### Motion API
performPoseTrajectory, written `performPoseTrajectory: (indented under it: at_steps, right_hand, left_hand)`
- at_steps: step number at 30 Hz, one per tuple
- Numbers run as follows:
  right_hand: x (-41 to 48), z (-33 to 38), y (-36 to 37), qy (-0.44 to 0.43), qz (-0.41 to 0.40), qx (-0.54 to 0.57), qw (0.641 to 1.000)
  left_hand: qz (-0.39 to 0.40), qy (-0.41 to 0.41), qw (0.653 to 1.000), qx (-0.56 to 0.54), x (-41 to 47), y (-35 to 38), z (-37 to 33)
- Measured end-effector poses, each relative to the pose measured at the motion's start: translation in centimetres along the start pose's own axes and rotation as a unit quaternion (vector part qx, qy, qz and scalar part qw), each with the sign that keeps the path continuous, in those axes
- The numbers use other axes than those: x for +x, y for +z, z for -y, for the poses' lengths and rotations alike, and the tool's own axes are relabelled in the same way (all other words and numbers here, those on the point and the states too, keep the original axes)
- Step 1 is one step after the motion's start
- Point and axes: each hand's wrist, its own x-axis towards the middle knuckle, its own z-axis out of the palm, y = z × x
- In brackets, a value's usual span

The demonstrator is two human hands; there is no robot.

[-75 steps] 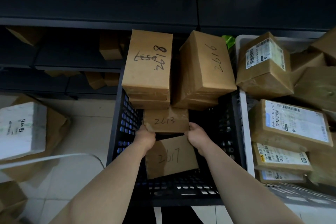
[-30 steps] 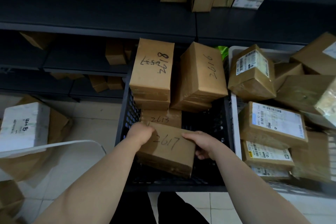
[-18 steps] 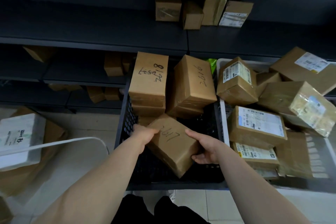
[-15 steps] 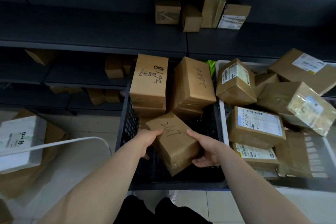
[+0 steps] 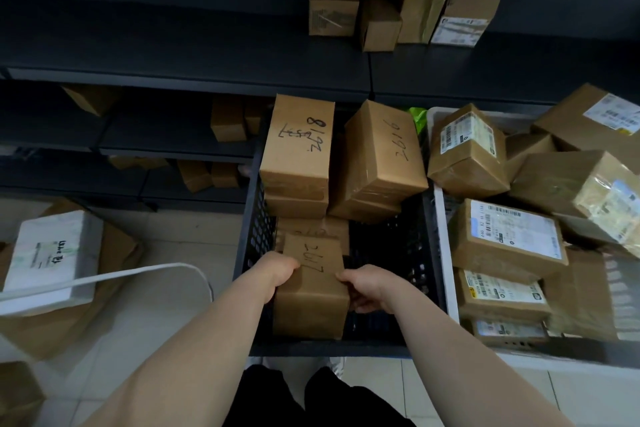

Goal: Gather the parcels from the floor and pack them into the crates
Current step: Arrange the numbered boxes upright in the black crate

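Note:
A brown cardboard parcel marked 2617 stands on end in the near left part of the black perforated crate. My left hand grips its left edge and my right hand grips its right edge. Behind it in the crate lies a parcel marked 2613, mostly hidden. Parcels marked 2618 and 2616 sit stacked at the crate's far end.
A white crate heaped with labelled parcels stands to the right. On the tiled floor at left lie a white box on brown parcels and a white strap. Dark shelves with small boxes run behind.
I lifted the 2617 parcel from flat in the crate, turned it, and lowered it on end against the crate's near left side. The view pulled back and up.

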Motion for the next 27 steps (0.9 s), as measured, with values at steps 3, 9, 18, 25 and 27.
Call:
performPoseTrajectory:
  at_steps: [3,9,18,25,27]
  right_hand:
    - [1.1,0.0,0.6,-0.01,-0.015,0.009,1.0]
    - [2.2,-0.1,1.6,-0.043,-0.026,-0.005,0.999]
    - [4.1,-0.3,3.9,-0.077,-0.053,-0.033,0.995]
    - [7.3,-0.8,4.4,-0.065,-0.038,-0.044,0.996]
    - [8.5,-1.4,4.7,-0.06,-0.036,-0.024,0.997]
  left_hand:
    - [0.005,0.004,1.0,-0.017,0.6,-0.1,0.9]
    - [0.0,0.031,0.999,-0.039,1.3,0.1,2.1]
    - [-0.082,0.007,0.988,0.129,4.1,0.2,3.2]
    - [-0.08,-0.022,0.983,0.164,5.8,0.5,3.7]
    - [-0.072,-0.031,0.982,0.173,6.0,0.6,4.0]
